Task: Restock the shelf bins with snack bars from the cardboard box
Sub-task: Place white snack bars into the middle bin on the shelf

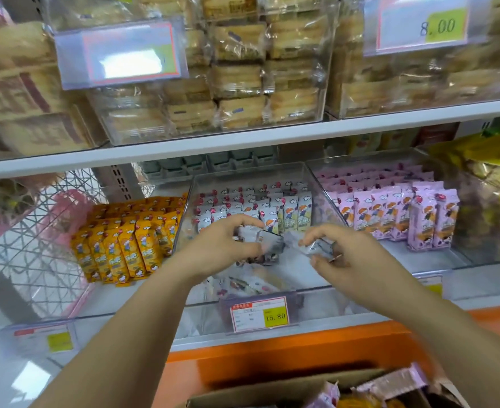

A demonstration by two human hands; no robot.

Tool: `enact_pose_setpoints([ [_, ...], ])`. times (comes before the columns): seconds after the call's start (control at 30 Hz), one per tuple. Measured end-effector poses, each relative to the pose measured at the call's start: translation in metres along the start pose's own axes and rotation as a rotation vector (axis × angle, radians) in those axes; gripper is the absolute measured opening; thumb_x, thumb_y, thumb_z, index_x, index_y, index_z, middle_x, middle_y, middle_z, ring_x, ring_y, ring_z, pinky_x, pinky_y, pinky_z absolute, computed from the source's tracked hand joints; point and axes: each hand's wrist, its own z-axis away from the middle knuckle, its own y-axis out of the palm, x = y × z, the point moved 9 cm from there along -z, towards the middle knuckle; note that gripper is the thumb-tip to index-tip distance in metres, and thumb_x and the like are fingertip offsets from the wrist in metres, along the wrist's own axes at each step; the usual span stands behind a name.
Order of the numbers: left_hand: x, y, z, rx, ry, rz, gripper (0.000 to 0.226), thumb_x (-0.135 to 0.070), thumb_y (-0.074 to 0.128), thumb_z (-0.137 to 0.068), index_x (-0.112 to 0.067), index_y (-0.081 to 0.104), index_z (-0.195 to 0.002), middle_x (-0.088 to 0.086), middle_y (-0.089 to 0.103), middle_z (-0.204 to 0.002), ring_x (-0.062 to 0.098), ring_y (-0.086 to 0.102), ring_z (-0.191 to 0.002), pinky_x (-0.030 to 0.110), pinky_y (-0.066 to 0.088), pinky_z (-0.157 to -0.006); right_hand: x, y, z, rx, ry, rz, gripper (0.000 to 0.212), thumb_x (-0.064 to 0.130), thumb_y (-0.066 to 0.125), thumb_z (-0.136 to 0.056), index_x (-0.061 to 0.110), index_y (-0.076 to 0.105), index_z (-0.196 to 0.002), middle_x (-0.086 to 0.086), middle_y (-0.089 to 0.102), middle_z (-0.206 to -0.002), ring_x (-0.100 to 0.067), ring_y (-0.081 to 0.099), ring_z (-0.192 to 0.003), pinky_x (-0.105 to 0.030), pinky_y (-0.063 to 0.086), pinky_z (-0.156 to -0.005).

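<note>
While the left hand (222, 245) and right hand (349, 254) grip white-wrapped snack bars (268, 242) over the clear plastic middle bin (313, 184), its front is mostly unfilled. The brown cardboard box (272, 393) holds more: about midway, I'd say.

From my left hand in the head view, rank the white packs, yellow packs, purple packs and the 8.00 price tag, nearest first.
1. White packs, middle bin, behind left hand.
2. Yellow packs, left bin.
3. Purple packs, right bin.
4. 8.00 price tag, upper shelf, right.
</note>
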Motion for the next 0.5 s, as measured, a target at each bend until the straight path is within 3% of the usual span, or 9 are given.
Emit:
enact_pose_setpoints([
  [0.03, 0.002, -0.001, 0.000, 0.004, -0.011, 0.007, 0.033, -0.027, 0.075, -0.081, -0.040, 0.061, -0.108, -0.005, 0.059, -0.105, 0.010, 0.059, -0.092, 0.026, 0.046, -0.089, 0.003, -0.004, 0.000, -0.036, -0.016, -0.025, 0.011, 0.020, 0.064, -0.087, 0.029, 0.060, -0.089, 0.018, 0.060, -0.093, 0.007, 0.056, -0.081, -0.010, 0.043, -0.067],
  [0.1, 0.003, -0.002, -0.001, -0.021, -0.028, 0.124, 0.036, -0.025, 0.076, -0.080, -0.034, 0.061, -0.111, -0.001, 0.065, -0.112, 0.015, 0.063, -0.103, 0.032, 0.049, -0.096, 0.010, -0.012, 0.002, -0.145, -0.068, -0.004, 0.010, 0.027, 0.064, -0.086, 0.027, 0.058, -0.078, 0.025, 0.060, -0.085, 0.005, 0.058, -0.095, -0.006, 0.040, -0.072],
  [0.2, 0.002, -0.002, 0.003, -0.117, -0.090, 0.402, 0.013, -0.025, 0.068, -0.086, -0.021, 0.063, -0.098, 0.006, 0.070, -0.098, 0.016, 0.071, -0.083, 0.027, 0.057, -0.081, 0.012, -0.030, 0.009, -0.342, -0.077, 0.032, 0.005, 0.021, 0.064, -0.088, 0.021, 0.062, -0.083, 0.034, 0.054, -0.065, 0.013, 0.057, -0.073, -0.004, 0.037, -0.058],
  [0.3, 0.011, -0.004, 0.005, -0.228, -0.162, 0.540, 0.023, -0.035, 0.067, -0.085, -0.014, 0.064, -0.095, 0.005, 0.066, -0.099, 0.016, 0.067, -0.075, 0.032, 0.058, -0.081, 0.006, -0.039, 0.011, -0.400, -0.027, -0.004, 0.027, 0.020, 0.063, -0.089, 0.027, 0.057, -0.114, 0.033, 0.058, -0.091, 0.017, 0.054, -0.066, -0.007, 0.042, -0.060],
  [0.37, 0.013, -0.005, 0.008, -0.277, -0.189, 0.634, 0.031, -0.034, 0.067, -0.085, -0.008, 0.060, -0.101, 0.005, 0.063, -0.094, 0.017, 0.066, -0.074, 0.033, 0.059, -0.079, 0.005, -0.041, 0.011, -0.402, -0.012, 0.015, 0.032, 0.018, 0.064, -0.088, 0.026, 0.055, -0.118, 0.023, 0.058, -0.101, 0.016, 0.052, -0.068, -0.007, 0.044, -0.066],
  [0.43, 0.015, -0.006, 0.010, -0.322, -0.208, 0.730, 0.032, -0.031, 0.068, -0.086, -0.007, 0.059, -0.105, 0.006, 0.063, -0.087, 0.018, 0.066, -0.073, 0.031, 0.060, -0.075, 0.004, -0.043, 0.012, -0.423, -0.002, 0.045, 0.033, 0.015, 0.068, -0.085, 0.021, 0.059, -0.117, 0.017, 0.056, -0.099, 0.010, 0.050, -0.078, -0.008, 0.042, -0.072],
  [0.5, 0.016, -0.006, 0.012, -0.350, -0.208, 0.804, 0.031, -0.029, 0.068, -0.087, -0.008, 0.059, -0.109, 0.008, 0.064, -0.093, 0.020, 0.068, -0.076, 0.032, 0.060, -0.072, -0.001, -0.045, 0.013, -0.435, 0.026, 0.039, 0.035, 0.013, 0.070, -0.083, 0.019, 0.060, -0.116, 0.015, 0.057, -0.099, 0.004, 0.048, -0.088, -0.011, 0.039, -0.075],
])
